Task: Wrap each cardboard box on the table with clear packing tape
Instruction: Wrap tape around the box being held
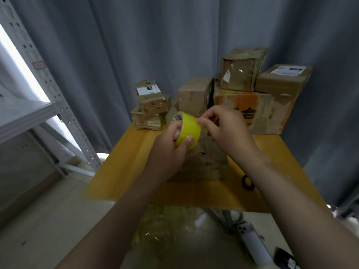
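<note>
Grey curtains (174, 45) hang behind a yellow wooden tabletop (124, 164); a white perforated metal shelf (29, 105) stands to the left.

Left hand (167, 150): grip closed around a roll of yellow-looking tape (189, 129), thumb on its outer face and fingers at the core, held above the tabletop.

Right hand (227, 131): thumb and forefinger pinched together at the roll's upper right edge; whether a tape end lies between them cannot be told.

Worn cardboard box (206, 158): on the tabletop directly under the hands, partly hidden by them.

Small boxes (150, 107): stacked at the far left of the tabletop, the top one bearing a white label.

Plain box (193, 96): far centre.

Large orange-printed box (270, 111): far right, carrying a battered box (240, 70) and a labelled box (281, 78).

Black ring-shaped item (247, 182): on the tabletop beside the right forearm.

Crumpled clear film (165, 228): on the floor below the near edge.
</note>
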Available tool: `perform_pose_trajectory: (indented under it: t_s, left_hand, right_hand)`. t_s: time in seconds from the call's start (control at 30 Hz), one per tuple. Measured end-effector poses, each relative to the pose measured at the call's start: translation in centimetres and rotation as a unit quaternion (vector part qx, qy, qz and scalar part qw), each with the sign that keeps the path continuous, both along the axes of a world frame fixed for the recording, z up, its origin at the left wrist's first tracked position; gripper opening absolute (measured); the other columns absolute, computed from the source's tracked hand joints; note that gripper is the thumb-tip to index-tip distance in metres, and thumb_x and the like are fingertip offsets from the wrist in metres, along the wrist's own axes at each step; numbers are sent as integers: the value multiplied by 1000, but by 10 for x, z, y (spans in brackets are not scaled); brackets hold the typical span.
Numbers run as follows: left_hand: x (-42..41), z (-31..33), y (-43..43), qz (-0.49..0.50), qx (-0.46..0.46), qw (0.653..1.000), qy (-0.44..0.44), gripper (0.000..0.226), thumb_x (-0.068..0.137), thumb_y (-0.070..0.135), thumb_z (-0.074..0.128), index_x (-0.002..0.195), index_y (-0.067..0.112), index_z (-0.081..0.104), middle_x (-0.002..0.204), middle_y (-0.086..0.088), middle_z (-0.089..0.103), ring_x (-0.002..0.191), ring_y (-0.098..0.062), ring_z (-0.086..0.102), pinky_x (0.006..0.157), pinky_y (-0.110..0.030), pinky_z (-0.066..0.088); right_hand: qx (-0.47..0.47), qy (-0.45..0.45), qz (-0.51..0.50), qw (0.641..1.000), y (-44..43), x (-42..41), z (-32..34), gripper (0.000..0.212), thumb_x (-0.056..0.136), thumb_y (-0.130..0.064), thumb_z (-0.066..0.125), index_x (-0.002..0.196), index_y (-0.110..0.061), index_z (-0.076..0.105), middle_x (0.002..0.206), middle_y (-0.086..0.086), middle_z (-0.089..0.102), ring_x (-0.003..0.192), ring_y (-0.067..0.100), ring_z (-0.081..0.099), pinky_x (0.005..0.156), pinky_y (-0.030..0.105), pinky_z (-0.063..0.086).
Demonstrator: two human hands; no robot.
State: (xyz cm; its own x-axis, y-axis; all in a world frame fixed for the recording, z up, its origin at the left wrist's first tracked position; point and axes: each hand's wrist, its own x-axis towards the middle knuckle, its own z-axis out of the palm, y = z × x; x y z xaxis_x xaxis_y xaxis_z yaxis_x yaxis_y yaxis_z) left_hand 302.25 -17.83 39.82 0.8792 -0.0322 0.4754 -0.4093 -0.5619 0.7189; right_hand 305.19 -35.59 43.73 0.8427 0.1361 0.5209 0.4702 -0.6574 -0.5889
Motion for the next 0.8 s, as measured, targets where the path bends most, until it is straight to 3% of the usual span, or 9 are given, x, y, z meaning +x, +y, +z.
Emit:
perform_pose_trajectory:
  t_s: [0.13,0.27,0.33,0.4,0.47,0.6,0.67,0.73,0.8]
  left_hand:
    - [10,-1,6,63,25,997,-29,56,97,43,55,143,12,56,126,-5,69,111,-18,65,76,-23,47]
    - [10,7,6,94,-2,995,-37,39,97,43,57,126,18,66,99,9,70,88,-4,65,64,-17,42]
    - [5,9,2,53,-23,998,-18,33,99,38,63,128,23,63,97,17,68,86,1,64,66,-20,47]
    - [-1,8,-5,-8,-10,1000,16,50,95,35,70,142,23,54,103,19,67,89,2,64,68,-21,52]
    - [-2,4,-10,-37,29,998,35,65,94,35,72,152,23,44,106,14,68,89,-2,64,72,-30,55]
    - [4,-1,-17,-7,72,997,35,68,94,50,64,151,21,42,109,-2,69,87,-17,65,70,-45,55]
    - [6,2,-21,20,99,995,25,60,93,48,67,142,16,51,102,-4,68,85,-22,62,63,-38,48]
    - [8,8,-25,54,119,991,8,37,91,41,72,112,14,61,90,-3,62,80,-23,58,58,-28,35]
    - [9,16,-28,86,123,988,18,28,87,38,77,86,18,57,75,3,54,72,-21,54,54,-27,29]
  right_hand:
    - [-71,-37,29,996,7,-4,11,13,100,-32,64,89,-33,58,86,-19,52,79,2,52,71,30,45]
    - [6,-14,53,998,8,-13,15,9,101,-30,64,92,-30,62,89,-13,61,81,7,61,72,37,58]
    - [118,58,72,989,5,-15,15,8,102,-28,63,94,-26,63,92,-6,68,80,13,70,69,44,63]
    - [184,96,72,976,1,-15,14,9,104,-26,60,97,-21,63,96,0,73,80,17,73,70,50,64]
    - [194,83,53,976,-4,-14,12,11,105,-26,58,95,-21,63,92,-2,77,83,14,74,78,51,63]
    - [191,55,24,980,-6,-17,13,12,104,-22,60,93,-18,62,80,1,77,83,1,74,82,47,62]
    - [156,23,14,987,-4,-20,16,12,104,-22,61,91,-22,62,76,-1,76,79,-3,73,81,44,62]
    - [151,10,21,988,0,-23,18,15,103,-21,62,89,-26,60,74,-3,75,76,-2,72,78,42,63]
    - [153,12,33,988,4,-26,20,17,103,-20,62,88,-27,59,73,-4,75,74,2,73,71,41,64]
